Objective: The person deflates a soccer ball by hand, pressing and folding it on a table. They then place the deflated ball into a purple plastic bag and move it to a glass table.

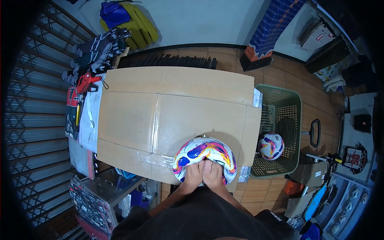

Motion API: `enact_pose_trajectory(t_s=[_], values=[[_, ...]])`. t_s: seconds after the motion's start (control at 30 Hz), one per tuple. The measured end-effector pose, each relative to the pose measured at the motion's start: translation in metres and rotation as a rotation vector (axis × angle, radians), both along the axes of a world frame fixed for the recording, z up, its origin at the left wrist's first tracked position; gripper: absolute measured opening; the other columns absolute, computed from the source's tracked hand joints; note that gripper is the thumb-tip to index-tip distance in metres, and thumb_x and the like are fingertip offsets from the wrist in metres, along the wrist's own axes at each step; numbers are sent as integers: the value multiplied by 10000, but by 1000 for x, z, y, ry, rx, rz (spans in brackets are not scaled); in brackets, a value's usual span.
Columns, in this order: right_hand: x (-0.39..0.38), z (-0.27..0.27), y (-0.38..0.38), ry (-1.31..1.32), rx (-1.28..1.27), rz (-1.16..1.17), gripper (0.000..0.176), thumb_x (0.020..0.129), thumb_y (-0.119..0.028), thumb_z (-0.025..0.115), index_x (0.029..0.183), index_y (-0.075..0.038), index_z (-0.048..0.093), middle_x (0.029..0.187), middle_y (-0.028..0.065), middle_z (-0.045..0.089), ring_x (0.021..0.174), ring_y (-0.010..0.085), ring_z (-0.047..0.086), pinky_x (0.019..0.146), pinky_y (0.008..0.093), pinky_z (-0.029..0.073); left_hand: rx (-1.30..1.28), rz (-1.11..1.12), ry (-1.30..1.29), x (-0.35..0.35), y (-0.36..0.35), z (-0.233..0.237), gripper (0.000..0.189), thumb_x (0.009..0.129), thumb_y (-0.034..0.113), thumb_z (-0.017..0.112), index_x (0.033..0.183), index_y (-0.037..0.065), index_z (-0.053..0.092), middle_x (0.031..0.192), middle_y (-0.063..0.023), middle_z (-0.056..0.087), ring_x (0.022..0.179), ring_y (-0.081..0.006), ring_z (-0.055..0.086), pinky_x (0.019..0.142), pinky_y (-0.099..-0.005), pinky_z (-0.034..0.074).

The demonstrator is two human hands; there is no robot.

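A white soccer ball point(193, 149) with purple, pink and orange patches is at the near edge of the cardboard-covered table. It looks soft, with its near side pushed in deep and its rim curving round my hands. My left hand point(195, 174) is closed and pressed into the dent. Tight beside it, my right hand point(212, 173) is closed too and pushes on the same spot. The fingertips of both hands are hidden against the ball.
Brown cardboard point(128, 116) covers the tabletop. To the right, a green plastic basket point(299, 120) holds another ball point(271, 147). A red tape dispenser point(85, 83) lies at the left end, near stacked dark fabric pieces point(98, 50). A metal grille point(36, 116) runs along the left.
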State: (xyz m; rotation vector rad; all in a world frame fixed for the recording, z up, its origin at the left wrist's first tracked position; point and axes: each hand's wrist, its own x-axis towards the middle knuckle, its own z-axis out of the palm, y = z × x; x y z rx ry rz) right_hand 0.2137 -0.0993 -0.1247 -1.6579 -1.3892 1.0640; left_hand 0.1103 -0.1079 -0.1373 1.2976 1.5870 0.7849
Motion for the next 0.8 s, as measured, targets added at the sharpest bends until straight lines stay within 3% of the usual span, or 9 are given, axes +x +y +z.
enact_pose_trajectory(t_s=[0.27,0.8], values=[[-1,10,4,4,10,-18,434,1013,-199,420,708,70,569,723,336,558,664,490,609,602,525,454,20,31,-57,2,3,3,230,1008,119,516,967,-66,648,827,-284,643,769,-413,659,679,-469,492],[-1,5,3,-14,46,28,443,1024,-208,411,707,64,558,723,329,566,660,493,610,583,527,451,76,56,-83,4,4,5,256,1013,113,516,890,-68,649,744,-271,630,669,-383,638,613,-455,476]])
